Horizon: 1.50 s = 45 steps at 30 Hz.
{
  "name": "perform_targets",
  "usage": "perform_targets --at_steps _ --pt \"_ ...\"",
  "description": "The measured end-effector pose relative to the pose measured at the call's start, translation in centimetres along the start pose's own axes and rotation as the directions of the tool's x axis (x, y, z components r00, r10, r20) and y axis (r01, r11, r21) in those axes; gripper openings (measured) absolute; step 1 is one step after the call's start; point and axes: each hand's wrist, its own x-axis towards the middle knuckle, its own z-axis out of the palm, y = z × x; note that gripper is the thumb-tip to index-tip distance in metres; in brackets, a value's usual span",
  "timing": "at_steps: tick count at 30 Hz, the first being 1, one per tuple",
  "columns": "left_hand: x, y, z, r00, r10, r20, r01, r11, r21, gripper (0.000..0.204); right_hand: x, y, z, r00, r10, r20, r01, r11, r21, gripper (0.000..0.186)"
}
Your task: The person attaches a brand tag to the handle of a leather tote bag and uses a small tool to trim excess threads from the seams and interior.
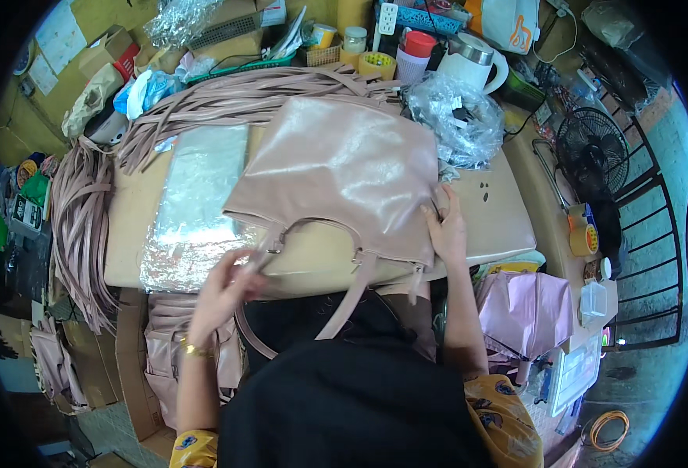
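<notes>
A dusty-pink glossy tote bag (336, 156) lies on the padded beige work surface (492, 234), its handle opening toward me. My left hand (223, 292), slightly blurred, has its fingers closed on a strap at the bag's near left. Another length of strap (344, 304) hangs down over the edge toward my lap. My right hand (449, 226) grips the bag's right side, thumb on top and fingers at the edge. A stack of clear plastic sheets (188, 195) lies to the left, partly under the bag.
Bundles of pink strips (78, 226) lie left and behind. A wad of clear plastic (453, 125), a kettle (476, 62) and tape rolls (375, 64) sit at the back. A fan (590, 152) stands right, by a railing. Pink pieces (519, 312) lie below the surface at right.
</notes>
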Motion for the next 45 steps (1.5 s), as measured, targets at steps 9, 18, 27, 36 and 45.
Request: perform_targets --at_steps 9,18,27,36,45 --pt "12.8 9.0 4.5 0.887 0.44 -0.141 -0.361 0.85 0.384 0.095 -4.9 -5.0 1.8 0.974 -0.043 0.223 -0.022 0.959 0.284 0.052" --pt "3.3 6.5 7.1 0.889 0.309 0.338 -0.435 0.799 0.414 0.029 -5.0 -6.0 2.6 0.945 0.019 0.326 -0.071 0.986 0.15 0.052" --pt "1.5 -1.7 13.6 0.879 0.468 0.095 -0.477 0.864 0.16 0.068 -8.5 -7.1 0.2 0.92 -0.08 0.384 -0.08 0.921 0.382 0.043" --pt "-5.9 15.6 4.9 0.393 0.894 -0.213 -0.784 0.447 0.43 0.02 -12.4 -6.4 2.1 0.857 -0.445 0.261 0.347 0.872 0.346 0.041" --pt "-9.5 18.5 3.3 -0.032 0.969 -0.243 -0.945 0.049 0.323 0.026 -11.8 -9.4 3.0 0.671 -0.524 0.525 0.559 0.822 0.105 0.038"
